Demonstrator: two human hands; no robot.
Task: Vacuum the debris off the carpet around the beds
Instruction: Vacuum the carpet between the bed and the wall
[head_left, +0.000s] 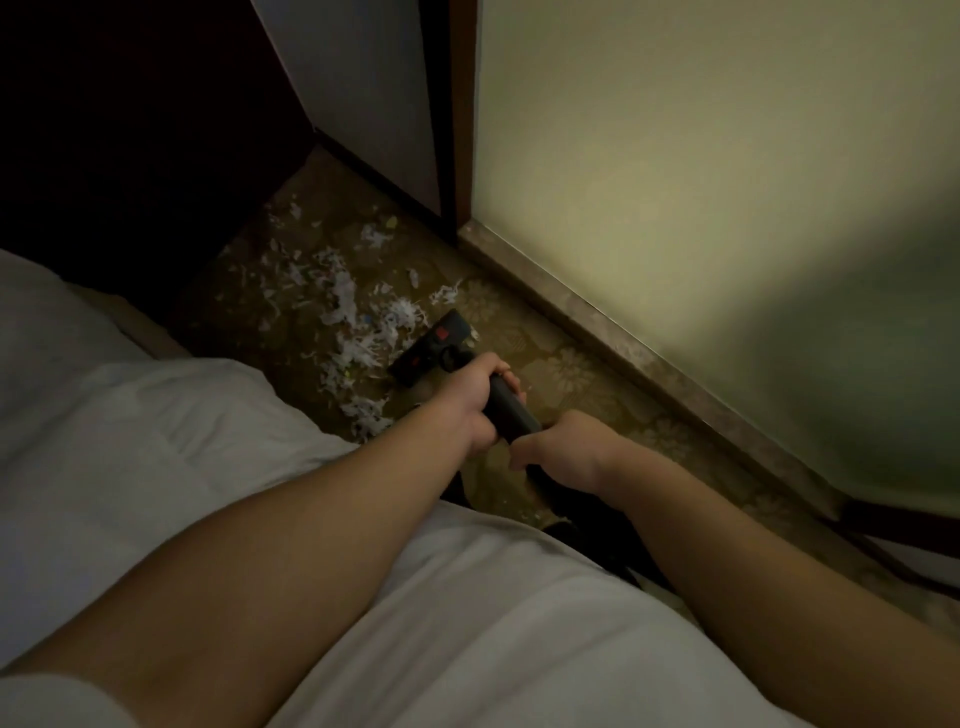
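Now, the vacuum wand (511, 410) is held by 2 hands: the left hand (470, 402) is wrapped round it in front and the right hand (561, 449) behind, each grip closed tight on it. Its floor head (434, 348) is set on the carpet (561, 374), touching the edge of the scattered white debris (358, 322) beside the bed (156, 415).

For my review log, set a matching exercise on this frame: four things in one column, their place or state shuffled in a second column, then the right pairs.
Things:
1. vacuum head
2. paper shreds
3. left hand
4. right hand

Place or state:
A. grips the black tube nearer the person
B. scattered on the carpet beside the bed
C. black with a red mark, resting on the carpet
D. grips the black tube nearer the floor end

Pairs: 1-C, 2-B, 3-D, 4-A.
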